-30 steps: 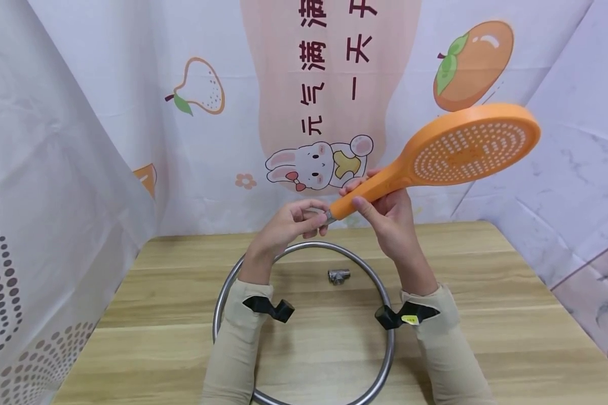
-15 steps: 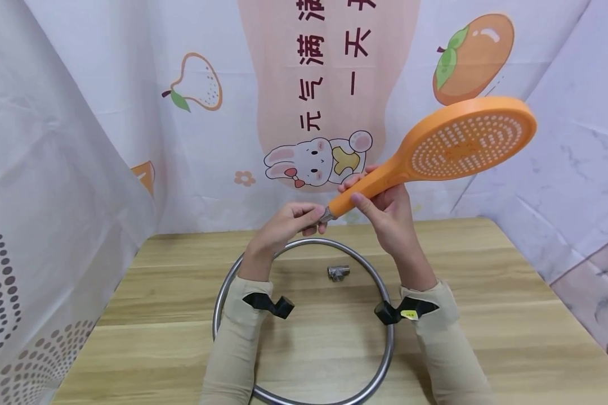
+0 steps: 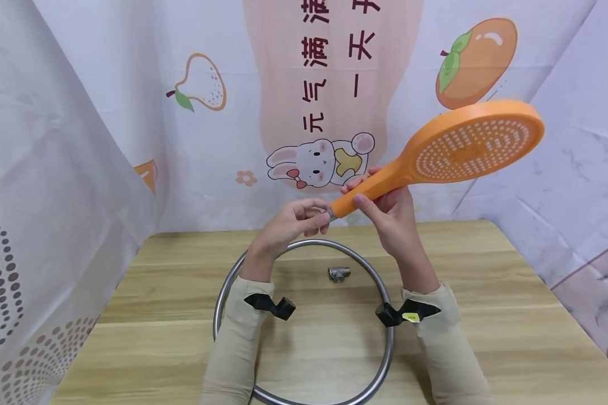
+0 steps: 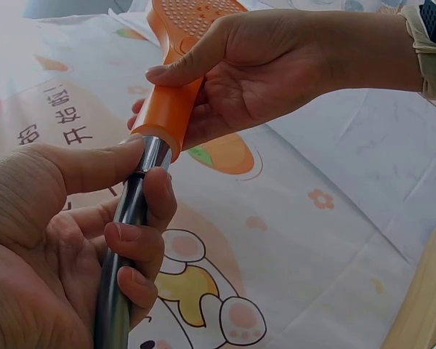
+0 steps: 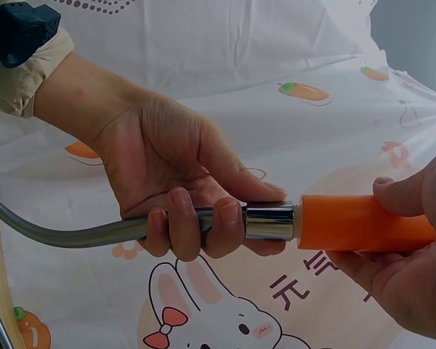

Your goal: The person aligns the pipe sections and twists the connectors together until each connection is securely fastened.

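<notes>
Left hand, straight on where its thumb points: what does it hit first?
Likely the orange handle, just past the metal collar that the left hand grips; any gap left is hard to judge.

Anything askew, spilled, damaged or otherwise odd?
Mainly the backdrop: in the head view, its rabbit and text lie sideways. I see no spill or damage; the metal collar and orange handle look roughly in line.
</notes>
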Tool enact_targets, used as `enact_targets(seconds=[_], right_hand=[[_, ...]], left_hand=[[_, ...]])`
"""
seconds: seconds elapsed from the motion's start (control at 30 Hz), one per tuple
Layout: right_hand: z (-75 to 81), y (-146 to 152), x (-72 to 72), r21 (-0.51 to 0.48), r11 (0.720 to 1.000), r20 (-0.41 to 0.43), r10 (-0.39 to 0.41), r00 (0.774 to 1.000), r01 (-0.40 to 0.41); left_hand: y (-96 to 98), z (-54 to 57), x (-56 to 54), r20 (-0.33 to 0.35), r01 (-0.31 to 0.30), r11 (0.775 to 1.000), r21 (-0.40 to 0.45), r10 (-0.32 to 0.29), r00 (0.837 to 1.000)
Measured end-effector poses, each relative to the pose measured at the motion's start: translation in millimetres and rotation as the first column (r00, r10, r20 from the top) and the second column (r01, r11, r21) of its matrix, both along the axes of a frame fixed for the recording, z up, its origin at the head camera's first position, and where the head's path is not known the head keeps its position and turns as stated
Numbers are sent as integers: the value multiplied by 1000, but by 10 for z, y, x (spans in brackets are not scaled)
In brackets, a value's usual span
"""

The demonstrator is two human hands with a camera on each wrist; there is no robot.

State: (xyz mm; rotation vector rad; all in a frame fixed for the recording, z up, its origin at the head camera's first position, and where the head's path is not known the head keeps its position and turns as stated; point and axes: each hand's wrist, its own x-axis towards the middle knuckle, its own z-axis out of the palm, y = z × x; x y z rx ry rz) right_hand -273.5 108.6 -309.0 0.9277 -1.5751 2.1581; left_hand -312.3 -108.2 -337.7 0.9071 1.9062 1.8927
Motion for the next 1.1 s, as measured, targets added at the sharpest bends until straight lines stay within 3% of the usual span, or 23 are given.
enact_targets(seconds=[0.3,1.1], right_hand=[[1,-4,-19,26,1000,23,-10,1000,9],[-22,31,2,20,1000,8,-3,1000,3]], left_hand=[[-31,6,12,-23,3,1000,-19,-3,1000],[16,-28,5,8,16,1000,-26,-16,1000]])
